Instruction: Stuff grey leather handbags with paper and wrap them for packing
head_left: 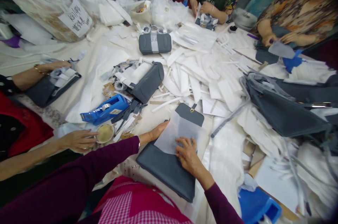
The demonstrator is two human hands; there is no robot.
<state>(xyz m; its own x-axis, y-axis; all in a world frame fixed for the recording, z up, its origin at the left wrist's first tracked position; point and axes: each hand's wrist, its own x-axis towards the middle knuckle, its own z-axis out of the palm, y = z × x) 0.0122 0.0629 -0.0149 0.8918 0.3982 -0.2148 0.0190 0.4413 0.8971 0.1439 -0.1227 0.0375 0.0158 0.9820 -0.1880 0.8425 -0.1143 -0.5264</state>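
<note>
A flat grey bag (169, 171) lies on the table right in front of me, its flap (190, 113) with a small gold clasp pointing away. A sheet of thin white paper (178, 132) covers its upper half. My left hand (155, 132) rests at the sheet's left edge with fingers stretched out. My right hand (188, 153) presses flat on the sheet's lower part, fingers spread. Neither hand holds anything.
White paper strips (200, 76) litter the table. A blue tape dispenser (105, 109) and a small tape roll (105, 133) sit to my left, where another person's hand (77, 140) rests. More grey bags (148, 83) lie around. Other people work at the far side (211, 6).
</note>
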